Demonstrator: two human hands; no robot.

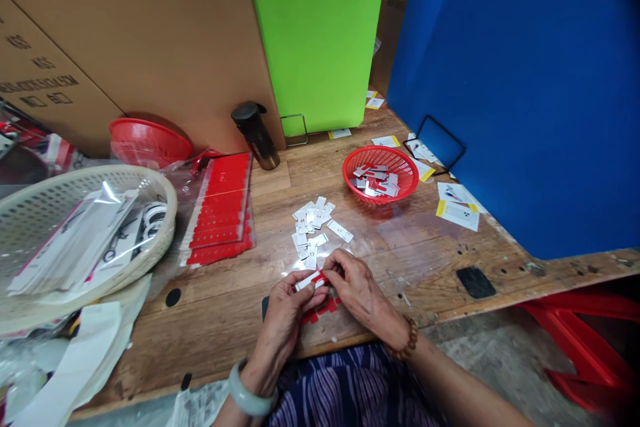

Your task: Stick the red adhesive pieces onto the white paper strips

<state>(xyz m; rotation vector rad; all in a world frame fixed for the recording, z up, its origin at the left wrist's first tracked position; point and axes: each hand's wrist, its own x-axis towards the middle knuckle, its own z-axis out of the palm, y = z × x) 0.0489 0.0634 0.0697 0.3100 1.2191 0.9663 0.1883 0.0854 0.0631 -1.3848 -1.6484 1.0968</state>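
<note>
My left hand point(289, 303) is closed on a small white card point(304, 281), its thumb on top, near the table's front edge. A red sticker point(319, 277) covers the card's right end. My right hand point(356, 290) pinches at that red end, with the fingertips partly hidden. Under both hands lies a notched red sticker strip point(327, 308). Just beyond them, a loose pile of similar white cards point(311, 221) rests on clear plastic. Farther back, a red basket point(406, 192) holds several white cards with red parts point(376, 180).
Red sticker sheets point(220, 203) lie left of the pile. A dark bottle point(256, 137) stands behind them. A large white basket point(167, 197) with packaged items takes up the left side. Green point(317, 33) and blue point(515, 100) panels and a cardboard box point(150, 33) border the wooden table point(220, 320).
</note>
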